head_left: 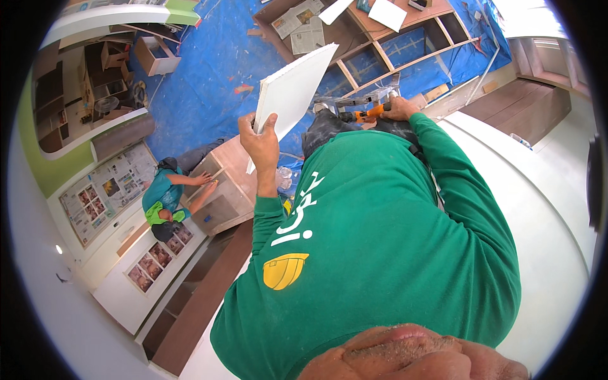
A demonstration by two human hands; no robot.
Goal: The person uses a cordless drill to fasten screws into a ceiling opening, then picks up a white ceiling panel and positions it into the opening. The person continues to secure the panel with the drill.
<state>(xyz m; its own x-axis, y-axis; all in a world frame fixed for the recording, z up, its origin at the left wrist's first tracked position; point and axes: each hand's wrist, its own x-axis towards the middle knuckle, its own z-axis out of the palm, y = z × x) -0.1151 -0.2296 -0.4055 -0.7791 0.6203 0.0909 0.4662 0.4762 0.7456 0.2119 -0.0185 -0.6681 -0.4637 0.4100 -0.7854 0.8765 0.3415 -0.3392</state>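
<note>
My left hand (258, 147) grips a white flat board (293, 88) by its lower corner, thumb on one face and fingers behind. The board is held up and tilted, with a rough, crumbly edge along its upper left side. On the right, my right hand (400, 109) is wrapped round an orange and black power drill (373, 113). Its black front end points left, close to my legs. Just beyond the drill stands a silver metal ladder (362, 99), partly hidden by my body. How my right fingers sit on the handle is partly hidden.
Blue plastic sheeting (209, 69) covers the floor. A wooden shelf frame (375, 49) lies ahead, with newspapers (308, 37) on it. At left, a person in a teal shirt (158, 193) leans over a wooden cabinet (231, 171). A white curved surface (538, 190) runs along my right.
</note>
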